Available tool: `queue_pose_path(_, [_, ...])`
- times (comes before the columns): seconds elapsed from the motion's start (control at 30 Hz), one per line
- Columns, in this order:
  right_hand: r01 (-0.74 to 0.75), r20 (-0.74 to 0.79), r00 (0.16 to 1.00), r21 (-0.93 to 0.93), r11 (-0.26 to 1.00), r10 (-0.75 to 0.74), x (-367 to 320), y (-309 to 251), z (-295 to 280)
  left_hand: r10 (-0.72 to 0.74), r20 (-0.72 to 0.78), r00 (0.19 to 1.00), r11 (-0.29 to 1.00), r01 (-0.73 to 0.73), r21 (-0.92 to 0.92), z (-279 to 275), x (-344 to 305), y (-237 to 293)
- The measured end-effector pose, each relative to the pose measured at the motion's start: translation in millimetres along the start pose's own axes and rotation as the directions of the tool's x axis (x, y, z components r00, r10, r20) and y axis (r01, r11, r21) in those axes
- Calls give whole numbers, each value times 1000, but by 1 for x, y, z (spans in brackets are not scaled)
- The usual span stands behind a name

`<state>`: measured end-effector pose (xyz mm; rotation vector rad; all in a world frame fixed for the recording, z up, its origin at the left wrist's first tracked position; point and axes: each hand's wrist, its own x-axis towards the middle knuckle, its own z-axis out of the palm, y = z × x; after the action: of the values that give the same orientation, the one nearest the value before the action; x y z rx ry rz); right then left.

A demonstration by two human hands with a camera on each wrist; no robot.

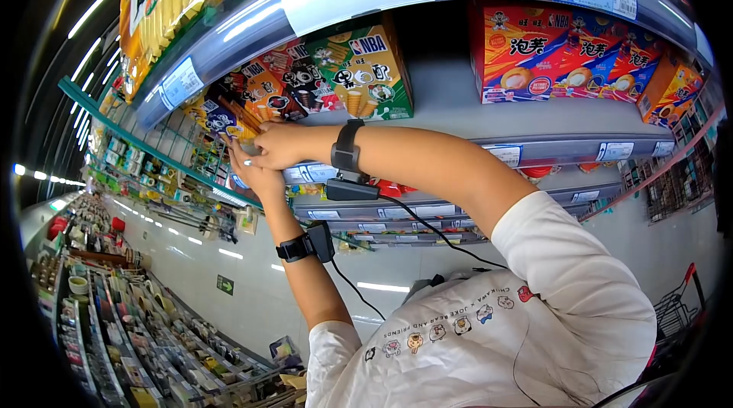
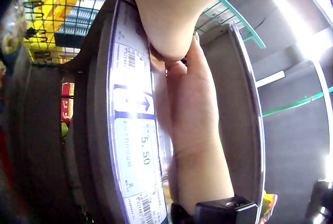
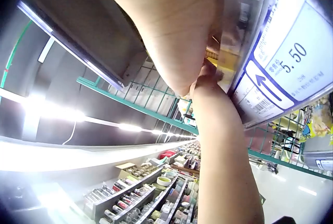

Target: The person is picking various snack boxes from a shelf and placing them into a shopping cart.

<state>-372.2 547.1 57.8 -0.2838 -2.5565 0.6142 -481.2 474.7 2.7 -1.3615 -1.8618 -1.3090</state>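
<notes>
At the left end of the shelf, a yellow and purple snack box stands beside the other snack boxes. My right hand reaches across to its right edge, fingertips right at the box. Just below, my left hand comes up from underneath with its fingers against the box's lower front. The two hands overlap in the head view. In the left wrist view, the right hand covers the fingertips of the left hand. Part of a yellow surface shows beside the hands in the right wrist view; I cannot tell how the fingers grip it.
A green NBA snack box stands right of the hands, and red and blue boxes sit farther right. The shelf's price rail runs under the forearm. A green wire rack borders the left end. Yellow snack bags hang above.
</notes>
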Motion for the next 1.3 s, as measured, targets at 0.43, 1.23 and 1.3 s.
queue_pose_path(0.43, [427, -212, 869, -136, 894, -447, -119, -68, -21, 192, -434, 880, 981, -186, 57, 15, -27, 54])
queue_pose_path(1.23, [-786, -690, 187, 322, 528, 699, -602, -133, 5, 463, 543, -700, 809, 585, 64, 95, -477, 305])
queue_pose_path(1.3, [-825, -720, -88, 440, 355, 688, -655, -155, 10, 445, 483, -754, 836, 543, 78, 99, -509, 347])
